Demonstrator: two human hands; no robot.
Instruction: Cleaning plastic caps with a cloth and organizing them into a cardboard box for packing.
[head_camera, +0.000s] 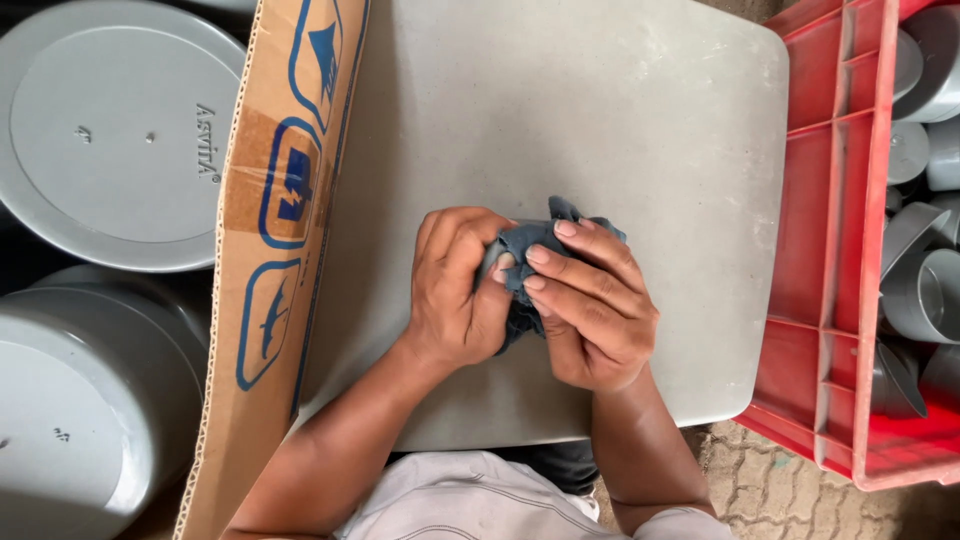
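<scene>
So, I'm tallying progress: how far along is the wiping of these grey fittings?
Done: nothing shows as finished; the grey tabletop holds no wiped pieces. In hand: the left hand and right hand press a dark blue-grey cloth around a small grey part, mostly hidden. Left: many grey plastic pipe fittings sit in the red plastic crate.

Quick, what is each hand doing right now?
Left hand: closed around a small grey piece, mostly hidden.
Right hand: closed, pressing a dark blue-grey cloth against that piece.
</scene>
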